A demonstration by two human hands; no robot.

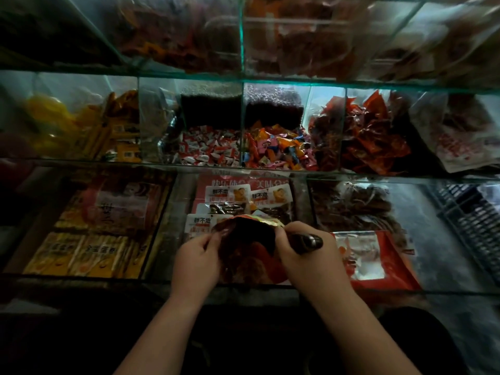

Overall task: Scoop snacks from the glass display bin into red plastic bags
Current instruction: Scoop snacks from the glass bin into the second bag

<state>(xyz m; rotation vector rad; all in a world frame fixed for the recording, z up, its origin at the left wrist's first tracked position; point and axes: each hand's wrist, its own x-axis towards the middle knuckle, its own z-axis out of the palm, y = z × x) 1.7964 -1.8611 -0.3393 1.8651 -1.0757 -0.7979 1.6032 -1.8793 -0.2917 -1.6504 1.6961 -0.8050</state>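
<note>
A red plastic bag [244,255] hangs open between both hands, above the middle bin [173,220] of the lowest glass row. My left hand [196,259] pinches the bag's left rim. My right hand [303,251] pinches the right rim and also grips a dark scoop handle [311,240] that sticks out to the right. Inside the bag I see dark reddish snacks. White-labelled snack packets [244,197] lie in the bin behind the bag.
Glass bins stand in three tiers. The middle tier holds small wrapped candies [211,147], mixed bright candies [278,150] and red packets [373,136]. Yellow packs [78,253] fill the lower left bin, and a red-and-white pouch [373,259] lies lower right. A dark crate [470,212] sits far right.
</note>
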